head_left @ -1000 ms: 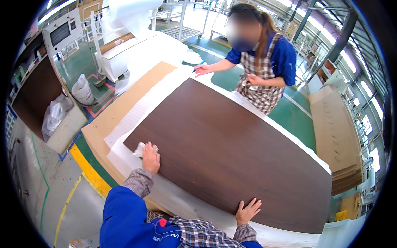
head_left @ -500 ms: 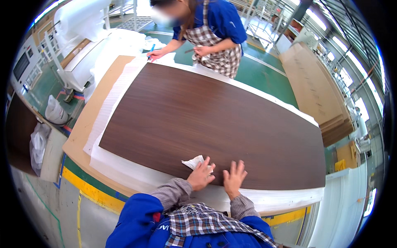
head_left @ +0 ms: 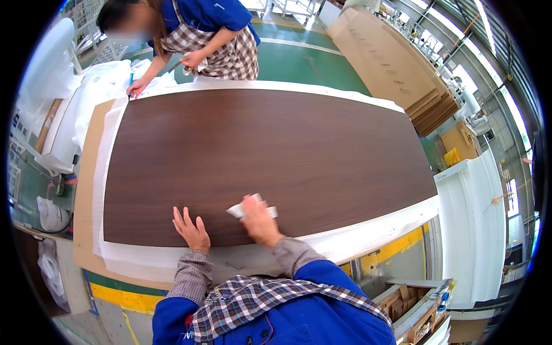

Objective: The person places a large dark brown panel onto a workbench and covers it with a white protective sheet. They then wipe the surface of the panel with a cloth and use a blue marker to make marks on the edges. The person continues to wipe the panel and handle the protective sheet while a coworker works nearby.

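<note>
A large dark brown wood-grain panel [head_left: 259, 149] lies flat in front of me on white foam sheeting [head_left: 339, 234]. Close to its near edge, my left hand [head_left: 191, 229] rests with its fingers spread and nothing in it. To the right of it, my right hand [head_left: 260, 221] presses a crumpled white cloth [head_left: 236, 211] against the panel's surface; its fingers are slightly blurred and cover part of the cloth.
Across the panel, a person in a checked apron [head_left: 241, 54] holds a blue pen [head_left: 131, 77] at the far left corner. Stacked brown cardboard sheets [head_left: 391, 63] lean at the far right. A wooden crate [head_left: 411, 310] stands near right, a white bucket [head_left: 53, 214] at left.
The white cloth has passed from beneath my left hand to my right hand. My left hand now lies flat on the panel, farther left. The whole view has turned.
</note>
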A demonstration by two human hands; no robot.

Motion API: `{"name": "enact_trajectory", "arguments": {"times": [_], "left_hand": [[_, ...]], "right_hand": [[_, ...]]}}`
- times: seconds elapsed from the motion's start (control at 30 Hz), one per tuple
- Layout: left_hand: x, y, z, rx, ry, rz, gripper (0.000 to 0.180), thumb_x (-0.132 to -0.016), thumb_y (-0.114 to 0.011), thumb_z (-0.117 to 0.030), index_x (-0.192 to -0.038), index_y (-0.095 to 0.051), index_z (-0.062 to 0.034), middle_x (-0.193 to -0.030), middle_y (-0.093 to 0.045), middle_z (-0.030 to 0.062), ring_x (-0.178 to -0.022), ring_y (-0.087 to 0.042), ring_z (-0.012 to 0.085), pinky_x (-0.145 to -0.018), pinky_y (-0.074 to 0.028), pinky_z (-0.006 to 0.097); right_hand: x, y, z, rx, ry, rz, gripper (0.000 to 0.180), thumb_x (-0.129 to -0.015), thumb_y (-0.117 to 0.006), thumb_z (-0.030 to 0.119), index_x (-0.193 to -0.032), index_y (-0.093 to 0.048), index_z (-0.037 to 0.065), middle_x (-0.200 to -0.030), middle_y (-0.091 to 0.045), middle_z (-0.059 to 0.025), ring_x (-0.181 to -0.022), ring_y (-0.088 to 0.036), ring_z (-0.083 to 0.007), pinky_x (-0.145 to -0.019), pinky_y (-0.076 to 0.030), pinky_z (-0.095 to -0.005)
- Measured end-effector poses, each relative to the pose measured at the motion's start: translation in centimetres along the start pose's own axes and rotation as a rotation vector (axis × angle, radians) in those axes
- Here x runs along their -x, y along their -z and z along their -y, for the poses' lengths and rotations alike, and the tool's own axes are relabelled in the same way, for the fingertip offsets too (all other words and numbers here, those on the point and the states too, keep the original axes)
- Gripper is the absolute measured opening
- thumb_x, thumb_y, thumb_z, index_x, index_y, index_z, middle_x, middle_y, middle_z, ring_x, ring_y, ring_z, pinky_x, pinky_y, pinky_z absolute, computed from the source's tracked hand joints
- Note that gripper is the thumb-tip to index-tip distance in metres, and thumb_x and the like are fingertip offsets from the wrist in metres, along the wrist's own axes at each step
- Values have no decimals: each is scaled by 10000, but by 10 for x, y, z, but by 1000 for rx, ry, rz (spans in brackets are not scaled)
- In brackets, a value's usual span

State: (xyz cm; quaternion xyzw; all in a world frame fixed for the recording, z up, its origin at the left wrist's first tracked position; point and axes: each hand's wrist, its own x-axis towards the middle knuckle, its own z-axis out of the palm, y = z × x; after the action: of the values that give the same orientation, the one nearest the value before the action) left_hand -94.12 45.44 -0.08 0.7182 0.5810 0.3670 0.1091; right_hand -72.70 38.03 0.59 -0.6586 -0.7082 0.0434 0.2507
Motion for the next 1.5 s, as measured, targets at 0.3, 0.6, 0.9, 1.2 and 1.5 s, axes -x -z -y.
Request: {"name": "enact_trajectory", "arguments": {"times": [0.3,0.6,0.9,1.2,1.5], "left_hand": [[-4,2,-12,-96,-7,65,500,-900,-416,-334,-1267,-390,6,-1412,-233,225,-1294,-249,369,-1079,-161,487],[-6,2,-15,-188,19,117,515,-900,-414,-352,-1271,-382,4,-1397,-250,231,-1279,-261,381,-1077,-168,487],[-7,-1,-1,-147,11,-9,554,-887,-415,-368,-1283,-355,15,-1389,-273,242,-1282,-270,391,-1071,-163,501],[-14,2,14,-202,33,40,539,-897,-389,-361,-1285,-361,12,-1412,-246,221,-1291,-256,374,-1083,-144,489],[-24,14,23,-219,30,83,526,-879,-432,-329,-1274,-371,12,-1399,-259,229,-1287,-260,375,-1079,-151,490]], "right_hand": [[285,199,-261,488,-1292,-298,350,-876,-476,126,-1205,-485,5,-1203,-505,-180,-1106,-475,-278,-926,-369,-382],[42,156,-161,-1015,-682,-820,226,-926,-465,160,-1010,-589,-9,-825,-613,-91,-624,-619,-177,-532,-522,-309],[-124,-51,60,-406,351,-31,449,-780,-568,96,-1208,-485,-10,-1278,-461,-158,-1221,-397,-325,-1023,-322,-428],[-105,10,-83,263,-110,-181,471,-854,-489,269,-1256,-417,34,-1324,-401,-178,-1217,-361,-378,-949,-253,-599],[292,208,-266,524,-1472,-195,299,-881,-444,133,-1125,-562,6,-1058,-599,-151,-1014,-561,-270,-844,-462,-364]]}}
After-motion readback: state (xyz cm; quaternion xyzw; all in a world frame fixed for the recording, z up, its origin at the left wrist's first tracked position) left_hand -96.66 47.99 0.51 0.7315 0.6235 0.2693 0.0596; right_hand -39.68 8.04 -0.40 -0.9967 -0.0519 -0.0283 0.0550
